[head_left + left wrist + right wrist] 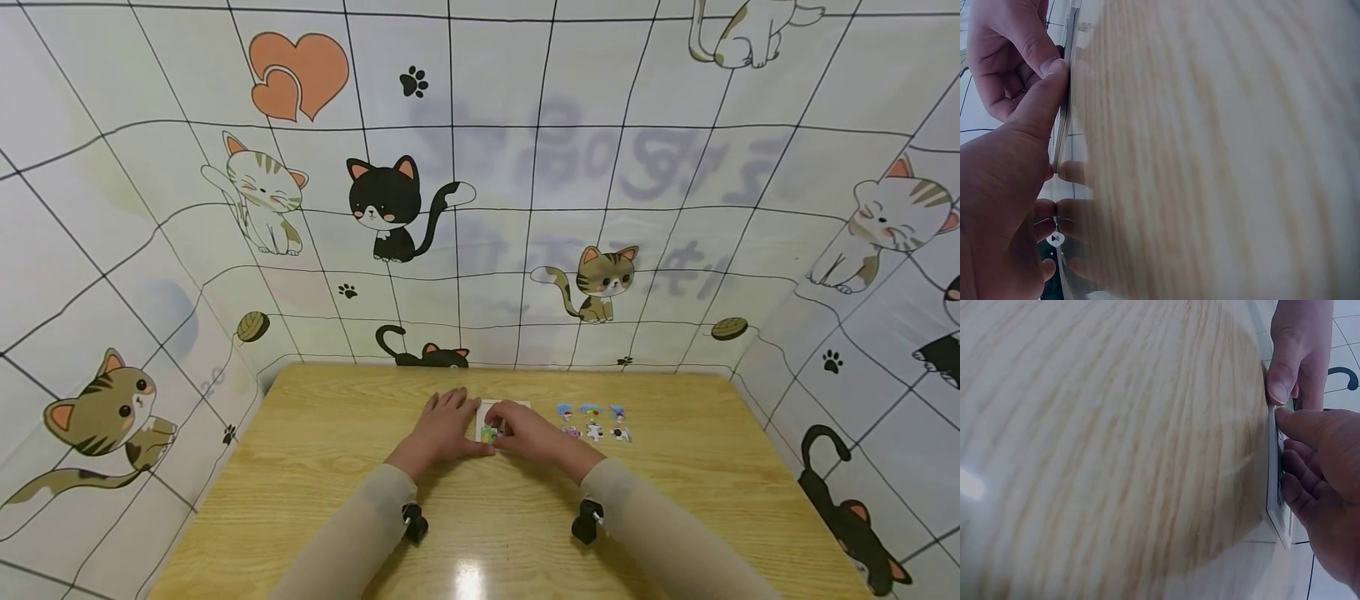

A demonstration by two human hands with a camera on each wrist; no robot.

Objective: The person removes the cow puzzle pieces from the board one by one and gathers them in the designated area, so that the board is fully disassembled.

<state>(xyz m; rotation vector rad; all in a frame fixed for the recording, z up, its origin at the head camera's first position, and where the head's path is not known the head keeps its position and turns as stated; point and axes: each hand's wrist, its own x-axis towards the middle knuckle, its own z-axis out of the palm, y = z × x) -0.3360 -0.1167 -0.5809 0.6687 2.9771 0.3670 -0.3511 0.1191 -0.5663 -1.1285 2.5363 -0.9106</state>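
A small white puzzle tray [515, 403] lies flat on the table, with a green, printed puzzle piece [489, 434] at its near left corner. My left hand [444, 427] rests at the tray's left side, fingers spread and thumb touching the near corner. Over the tray, my right hand [527, 432] has bent fingers with their tips down on its surface. In the right wrist view, the right thumb [1302, 425] meets the tray's near edge [1270, 469], close to the left thumb [1282, 381]. Whether those fingers pinch a piece is hidden.
Right of the tray, several loose puzzle pieces lie in two rows, among them a white piece [594, 432] and a blue-topped piece [617, 412]. The wooden table [337, 442] meets a cat-patterned cloth wall [495, 333] at the back and sides.
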